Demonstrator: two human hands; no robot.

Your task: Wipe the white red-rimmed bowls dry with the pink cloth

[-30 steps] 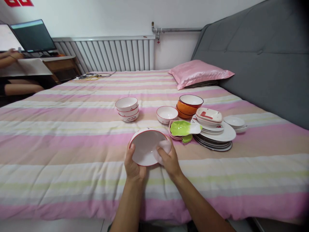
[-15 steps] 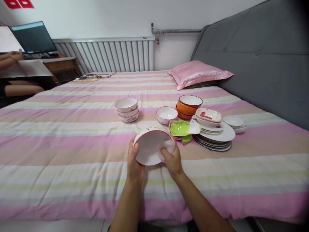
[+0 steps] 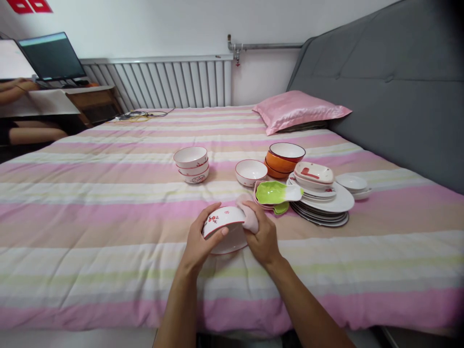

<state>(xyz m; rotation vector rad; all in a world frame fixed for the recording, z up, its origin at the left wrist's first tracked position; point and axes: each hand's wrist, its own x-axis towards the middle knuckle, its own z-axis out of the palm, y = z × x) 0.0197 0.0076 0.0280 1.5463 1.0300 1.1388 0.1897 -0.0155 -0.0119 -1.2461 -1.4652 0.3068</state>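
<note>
Between my hands is a white bowl [image 3: 226, 217] with a red rim and small red flowers, tipped so its mouth faces me. My left hand [image 3: 203, 237] grips its left side, thumb over the rim. My right hand [image 3: 263, 237] holds a pale pink cloth [image 3: 249, 216] folded over the bowl's right edge. Just beyond stands a single white bowl [image 3: 251, 171] with a red rim. Farther left, similar bowls [image 3: 191, 164] are stacked. Close to my right hand lie a green leaf-shaped dish [image 3: 273, 192] and pink ones under it.
Orange bowls [image 3: 281, 162], stacked plates [image 3: 340, 200] with small rectangular dishes [image 3: 313, 174] on top, and small white dishes [image 3: 351, 182] sit on the right of the striped bed [image 3: 108, 217]. A pink pillow [image 3: 300, 111] lies behind. Cables [image 3: 145, 114] and a person's arm [image 3: 16, 92] are far left.
The bowl has been tipped further, so its flowered outside now shows. My right hand and the cloth have moved from inside the bowl to its right rim.
</note>
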